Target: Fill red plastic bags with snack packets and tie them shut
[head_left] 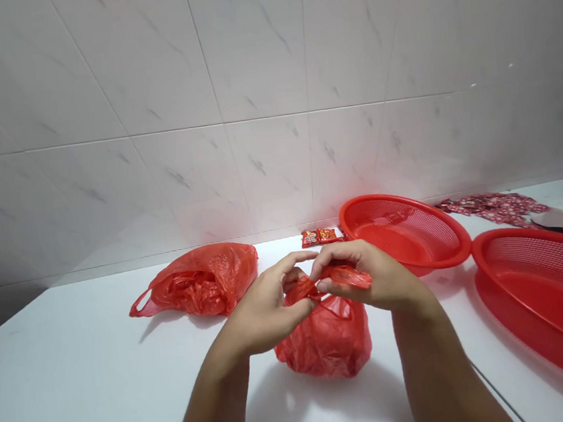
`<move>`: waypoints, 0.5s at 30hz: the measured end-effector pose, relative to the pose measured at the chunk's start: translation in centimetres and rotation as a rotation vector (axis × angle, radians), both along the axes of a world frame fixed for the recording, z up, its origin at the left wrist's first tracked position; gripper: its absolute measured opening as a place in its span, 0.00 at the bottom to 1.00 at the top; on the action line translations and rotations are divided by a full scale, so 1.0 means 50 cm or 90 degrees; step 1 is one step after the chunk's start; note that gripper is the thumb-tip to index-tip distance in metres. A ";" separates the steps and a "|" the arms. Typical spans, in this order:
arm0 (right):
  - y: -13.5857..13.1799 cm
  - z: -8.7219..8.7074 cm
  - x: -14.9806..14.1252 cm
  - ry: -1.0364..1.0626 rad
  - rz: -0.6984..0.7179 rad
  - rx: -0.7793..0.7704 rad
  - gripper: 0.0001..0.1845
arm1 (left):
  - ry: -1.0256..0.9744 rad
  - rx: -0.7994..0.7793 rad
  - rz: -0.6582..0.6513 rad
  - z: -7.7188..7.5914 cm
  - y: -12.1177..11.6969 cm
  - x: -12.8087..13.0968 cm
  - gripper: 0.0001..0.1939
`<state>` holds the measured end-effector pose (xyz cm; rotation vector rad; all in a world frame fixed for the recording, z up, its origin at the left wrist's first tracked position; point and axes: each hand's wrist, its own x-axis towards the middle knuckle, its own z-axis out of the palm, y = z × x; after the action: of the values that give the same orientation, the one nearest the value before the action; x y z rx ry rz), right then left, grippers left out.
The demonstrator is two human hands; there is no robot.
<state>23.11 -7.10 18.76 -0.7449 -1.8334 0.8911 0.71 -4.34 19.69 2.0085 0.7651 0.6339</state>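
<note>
In the middle of the white table a filled red plastic bag (326, 344) bulges beneath both my hands. My left hand (271, 306) is closed on the gathered neck of this bag, its thumb and fingers around the twisted plastic. My right hand (363, 273) pinches the bag's handle ends, and a loose flap of red plastic sticks out across its palm. The two hands nearly touch at the fingertips. The bag's contents are hidden.
A second red plastic bag (198, 283) lies on its side at the back left. Behind stand small red packets (319, 236) against the tiled wall. Two red plastic baskets (407, 261) (537, 305) occupy the right, with patterned wrappers (497, 208) behind them.
</note>
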 end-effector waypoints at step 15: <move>0.030 -0.022 -0.032 -0.033 -0.199 0.316 0.07 | 0.002 0.016 0.121 0.023 0.007 -0.005 0.19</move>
<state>21.53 -5.62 17.68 -0.7094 -1.8143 0.1997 0.47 -4.00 20.86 1.9750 0.9618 0.7528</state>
